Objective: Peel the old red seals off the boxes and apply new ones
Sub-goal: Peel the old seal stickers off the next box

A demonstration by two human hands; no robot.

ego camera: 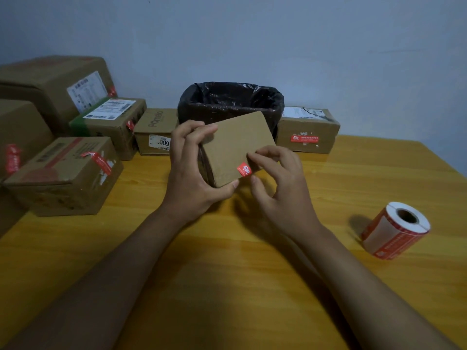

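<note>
Head view: left hand fingers grip small box; right hand fingers curl at its red seal — lined bin behind.

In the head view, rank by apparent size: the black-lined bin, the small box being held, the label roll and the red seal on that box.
1. Black-lined bin, though partly hidden.
2. Held box, enlarged by nearness.
3. Label roll.
4. Red seal.
</note>
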